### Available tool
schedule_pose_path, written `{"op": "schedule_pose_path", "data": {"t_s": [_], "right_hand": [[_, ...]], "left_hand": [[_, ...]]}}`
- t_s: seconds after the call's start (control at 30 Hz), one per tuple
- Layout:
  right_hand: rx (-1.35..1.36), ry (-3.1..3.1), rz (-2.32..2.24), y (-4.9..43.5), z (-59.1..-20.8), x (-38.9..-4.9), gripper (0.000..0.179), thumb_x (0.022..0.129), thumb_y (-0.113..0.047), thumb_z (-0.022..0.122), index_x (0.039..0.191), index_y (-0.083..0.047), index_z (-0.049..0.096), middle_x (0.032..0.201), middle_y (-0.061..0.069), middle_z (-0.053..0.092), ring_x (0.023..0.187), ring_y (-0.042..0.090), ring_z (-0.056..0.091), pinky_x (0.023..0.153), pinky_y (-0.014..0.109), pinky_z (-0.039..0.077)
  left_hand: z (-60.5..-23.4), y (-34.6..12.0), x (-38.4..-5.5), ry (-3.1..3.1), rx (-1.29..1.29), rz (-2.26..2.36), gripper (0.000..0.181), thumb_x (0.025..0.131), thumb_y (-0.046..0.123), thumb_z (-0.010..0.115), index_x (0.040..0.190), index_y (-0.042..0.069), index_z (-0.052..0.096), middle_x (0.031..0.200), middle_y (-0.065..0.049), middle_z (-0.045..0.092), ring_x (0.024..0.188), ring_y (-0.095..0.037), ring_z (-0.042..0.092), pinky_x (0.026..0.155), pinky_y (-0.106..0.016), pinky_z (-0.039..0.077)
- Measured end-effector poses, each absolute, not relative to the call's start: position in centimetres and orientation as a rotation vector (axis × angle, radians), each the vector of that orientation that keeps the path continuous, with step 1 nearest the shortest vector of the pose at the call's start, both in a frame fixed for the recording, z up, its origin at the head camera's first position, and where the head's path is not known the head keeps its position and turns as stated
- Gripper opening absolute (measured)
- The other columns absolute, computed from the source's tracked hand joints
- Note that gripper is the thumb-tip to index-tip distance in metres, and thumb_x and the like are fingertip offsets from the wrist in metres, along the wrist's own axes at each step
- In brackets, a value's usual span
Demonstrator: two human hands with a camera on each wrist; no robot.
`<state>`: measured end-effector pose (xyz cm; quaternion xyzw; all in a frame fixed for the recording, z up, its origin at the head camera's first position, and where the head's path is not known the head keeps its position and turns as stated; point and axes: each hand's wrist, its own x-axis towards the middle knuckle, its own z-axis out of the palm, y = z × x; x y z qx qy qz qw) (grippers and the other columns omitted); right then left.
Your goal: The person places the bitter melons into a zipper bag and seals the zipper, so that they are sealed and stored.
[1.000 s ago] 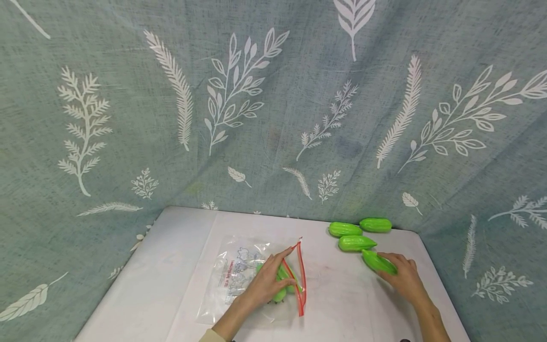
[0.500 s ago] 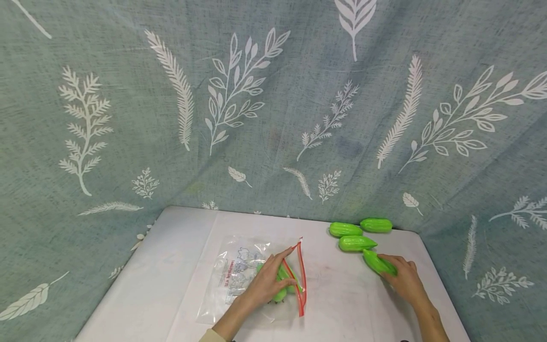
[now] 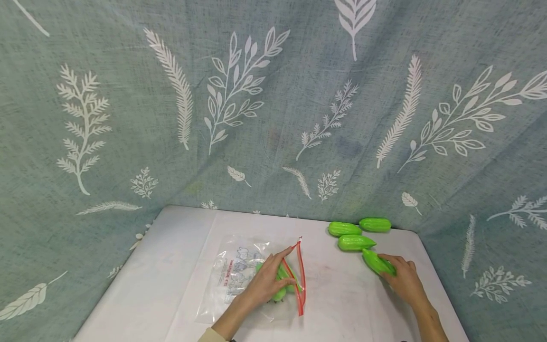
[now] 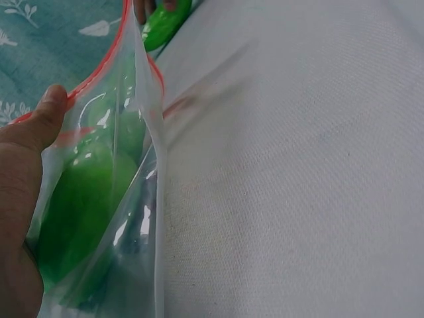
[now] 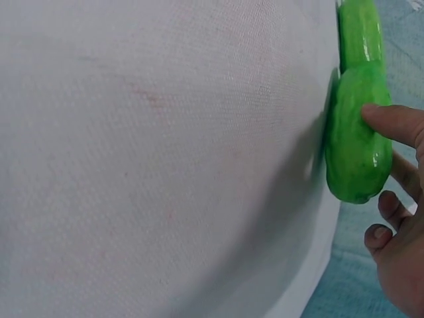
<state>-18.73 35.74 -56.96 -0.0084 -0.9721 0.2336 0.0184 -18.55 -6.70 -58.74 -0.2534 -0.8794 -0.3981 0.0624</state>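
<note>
My left hand [image 3: 268, 279] holds the mouth of a clear zip bag [image 3: 222, 285], thumb and index finger spread along its red-edged opening. Green gourds [image 4: 86, 205] show through the plastic, partly hidden by that hand. In the left wrist view the thumb lies at the red rim [image 4: 99, 74]. On the right side of the table, my right hand [image 3: 403, 280] grips a glossy green gourd [image 3: 376, 262] by its near end. The thumb lies on its side in the right wrist view, with fingers [image 5: 392, 205] behind and below it.
Just beyond the right hand, three more gourds lie close together: one [image 3: 356, 243] nearest, one [image 3: 344, 229] behind it and one [image 3: 375, 224] by the back edge. The table [image 3: 333, 304] is covered in white cloth. A leaf-patterned green curtain [image 3: 273, 118] rises behind it.
</note>
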Motion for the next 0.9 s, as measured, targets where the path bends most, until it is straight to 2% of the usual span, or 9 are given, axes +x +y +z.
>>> {"op": "schedule_pose_path", "data": {"t_s": [0.2,0.43,0.77,0.9], "right_hand": [[-0.006,-3.004,0.717,35.51,-56.82,-18.7,0.056,0.088,-0.015,0.078,0.14,-0.011,0.058,0.135,0.024,0.056,0.108,0.037,0.048,0.086,0.055,0.046],[0.012,-2.986,0.71,35.16,-56.45,-18.72,0.056,0.087,-0.015,0.078,0.14,-0.011,0.058,0.134,0.024,0.056,0.108,0.037,0.048,0.085,0.055,0.047],[0.012,-2.984,0.729,34.9,-56.02,-18.73,0.056,0.088,-0.017,0.077,0.141,-0.011,0.057,0.134,0.024,0.056,0.109,0.038,0.048,0.086,0.056,0.046],[0.015,-2.981,0.732,34.72,-55.95,-18.74,0.056,0.088,-0.017,0.077,0.14,-0.011,0.058,0.134,0.024,0.056,0.108,0.037,0.049,0.086,0.056,0.046]], "left_hand": [[-58.62,-6.76,-18.46,-2.644,-0.788,-1.182,0.093,0.081,0.046,0.079,0.158,0.027,0.031,0.151,0.004,0.049,0.134,-0.024,0.05,0.12,-0.053,0.031],[-58.48,-6.92,-18.38,-2.657,-0.781,-1.175,0.093,0.081,0.052,0.076,0.159,0.029,0.031,0.149,0.005,0.051,0.128,-0.02,0.053,0.108,-0.05,0.047],[-58.34,-6.99,-18.31,-2.677,-0.778,-1.185,0.092,0.082,0.049,0.077,0.158,0.03,0.031,0.152,0.006,0.048,0.13,-0.021,0.052,0.108,-0.048,0.048],[-58.38,-7.06,-18.31,-2.695,-0.766,-1.187,0.09,0.083,0.047,0.077,0.158,0.031,0.03,0.154,0.008,0.045,0.136,-0.022,0.048,0.115,-0.049,0.041]]}}
